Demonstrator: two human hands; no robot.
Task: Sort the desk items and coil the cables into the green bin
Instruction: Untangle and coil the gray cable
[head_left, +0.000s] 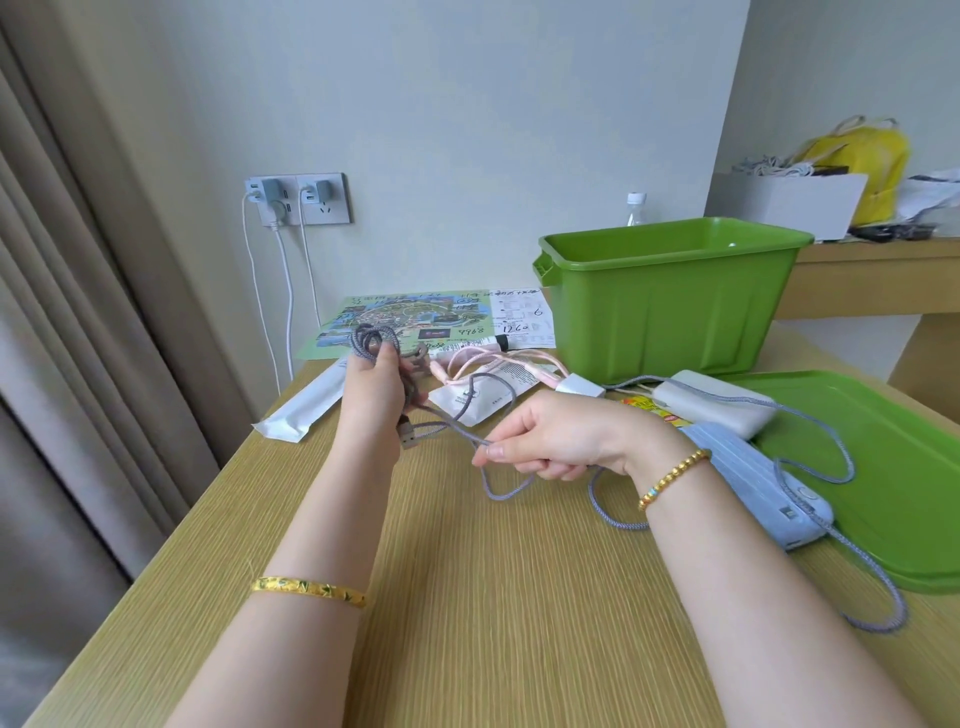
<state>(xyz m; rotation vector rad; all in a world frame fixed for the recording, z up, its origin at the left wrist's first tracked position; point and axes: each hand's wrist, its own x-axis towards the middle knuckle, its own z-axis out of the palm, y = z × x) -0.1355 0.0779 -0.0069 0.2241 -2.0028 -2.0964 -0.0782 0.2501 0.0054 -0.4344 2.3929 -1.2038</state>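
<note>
Bare wooden tabletop (467, 597) lies open in front. The green bin (670, 301) stands open-topped at the back right. Its lid (883, 467), two power banks (722, 410) and a trailing grey cable (810, 457) crowd the right side.

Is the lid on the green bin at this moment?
No: the green bin stands open, and its lid lies flat on the desk to the right of it.

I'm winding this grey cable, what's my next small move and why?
Probably bring the right hand up to lay another loop onto the coil in the left hand: much of the grey cable trails loose over the power bank and desk.
</note>
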